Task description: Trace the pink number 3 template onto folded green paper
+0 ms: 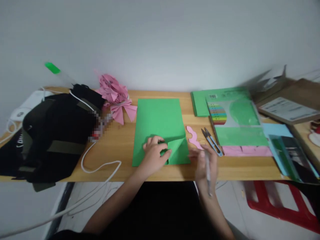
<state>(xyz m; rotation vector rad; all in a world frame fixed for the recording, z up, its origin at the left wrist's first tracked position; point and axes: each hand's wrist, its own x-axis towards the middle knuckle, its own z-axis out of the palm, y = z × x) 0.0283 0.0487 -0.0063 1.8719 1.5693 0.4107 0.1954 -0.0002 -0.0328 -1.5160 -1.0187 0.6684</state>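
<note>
A large green sheet of paper [160, 116] lies flat on the wooden table. On its lower right rests a smaller folded piece of green paper [177, 150], slightly raised at its left edge. My left hand [155, 154] leans on the large sheet, thumb and bent fingers closed at that raised edge. To the right, my right hand [206, 166] is wrapped around a grey pen [208, 171] and is a little blurred. Just beyond it are a wavy pink paper cutout [193, 136] and blue-handled thread snips [212, 141].
Pink paper bows [123, 111] and a black bag [57, 133] occupy the left, with a white cable [100, 165] trailing off the table. A pack of coloured paper [237, 120] lies right of centre. Farther right stands a cardboard box [290, 96]; a red stool [282, 208] is below.
</note>
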